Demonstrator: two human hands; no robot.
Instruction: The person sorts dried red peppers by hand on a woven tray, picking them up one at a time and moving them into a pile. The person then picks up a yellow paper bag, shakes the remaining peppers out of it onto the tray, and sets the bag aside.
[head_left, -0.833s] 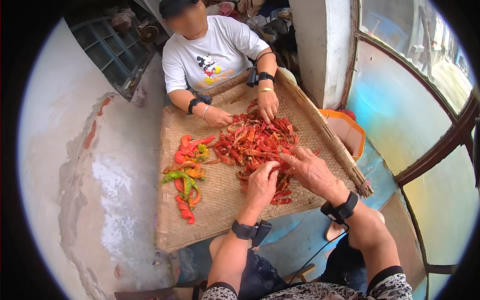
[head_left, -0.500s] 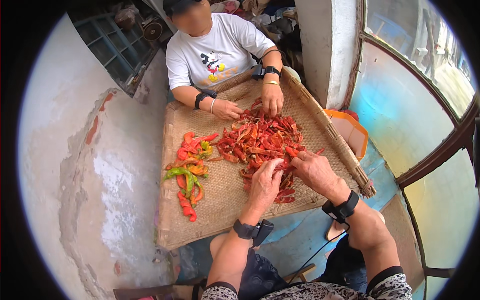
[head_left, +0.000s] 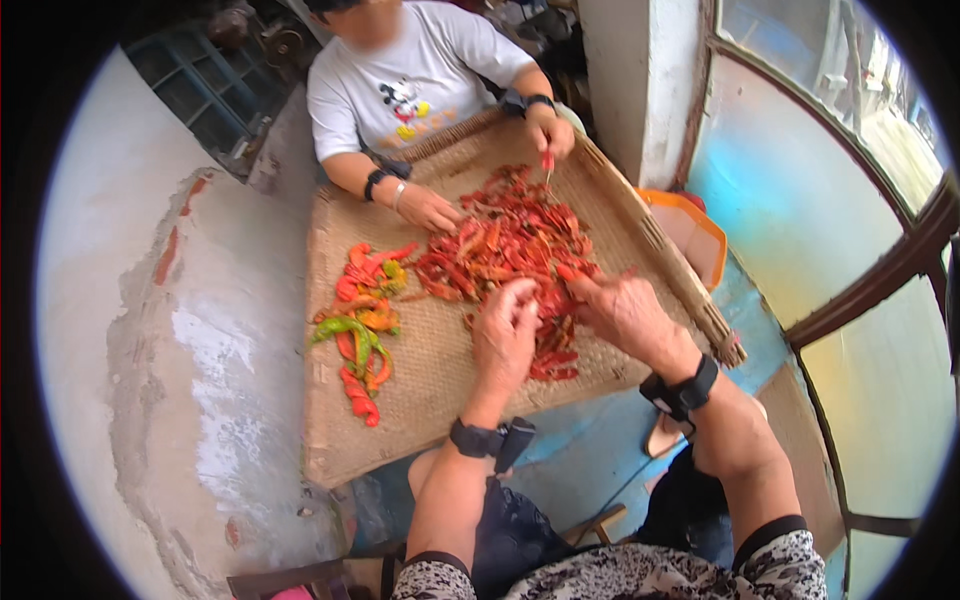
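Head camera looks down on the left hand (head_left: pixel 503 335), fingers curled loosely and tips pressed into the near edge of the pile of red chillies (head_left: pixel 510 245), while the right hand (head_left: pixel 625 312) lies half open just beside it, fingers pointing left into the same pile; whether either pinches a pod I cannot tell. The pile runs lengthwise away from the person toward the other person's hand (head_left: pixel 548 135), which pinches one pod. Bare mat (head_left: pixel 430 400) lies open between the hands and the mixed chillies (head_left: pixel 362 325) at left.

Red chillies (head_left: pixel 505 240), green-orange peppers (head_left: pixel 358 325), tan woven mat (head_left: pixel 430 370), orange bin (head_left: pixel 690 235).
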